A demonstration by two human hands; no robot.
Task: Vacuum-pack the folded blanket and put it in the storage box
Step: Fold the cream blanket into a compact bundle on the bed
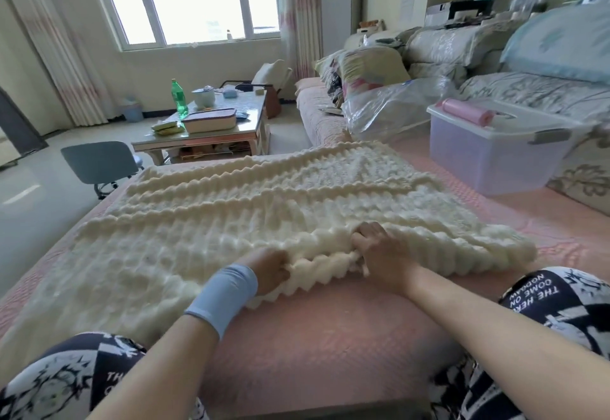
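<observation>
- The cream bobble-textured blanket (264, 201) lies spread on a pink quilted cover (313, 330).
- The left hand (270, 269), above a blue wristband (224, 294), and the right hand (379, 248) each grip the blanket's near edge with curled fingers.
- The patterned trousers (561, 300) read "THE HER" and "ON", upside down; the rest is unclear.
- A lidded translucent storage box (488, 152) stands to the right, and a clear plastic bag (389, 106) lies beyond it.
- A coffee table (198, 144) stands below the window (198, 0).
- The fingertips are buried in the folds.

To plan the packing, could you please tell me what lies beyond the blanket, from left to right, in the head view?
grey chair → coffee table → clear plastic bag → storage box
</observation>
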